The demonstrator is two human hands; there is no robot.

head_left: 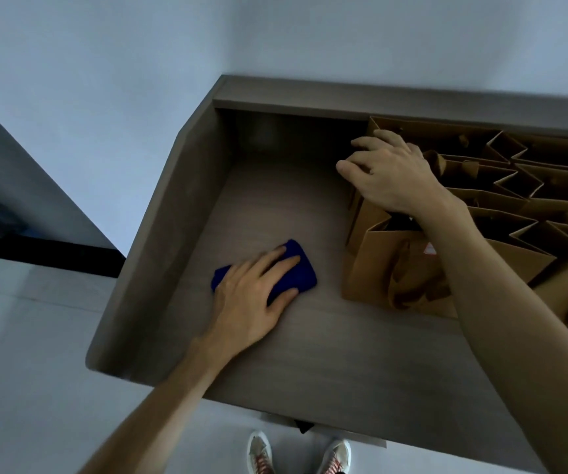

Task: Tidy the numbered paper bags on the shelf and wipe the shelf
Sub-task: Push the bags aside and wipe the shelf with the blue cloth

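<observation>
A dark wooden shelf (275, 354) fills the middle of the head view. My left hand (251, 295) lies flat on a folded blue cloth (301, 273), pressing it onto the shelf board. Several brown paper bags (501, 186) stand open in rows at the right. My right hand (391, 176) rests over the tops of the leftmost bags, fingers spread and curled over their upper edges. The nearest bag (374, 268) shows its twisted handles and a small label. No numbers are readable.
The shelf has a raised left side wall (152, 234) and a back wall (309, 97) against a pale wall. Below the front edge my two sneakers (296, 453) stand on a light floor. A dark strip runs along the floor at left.
</observation>
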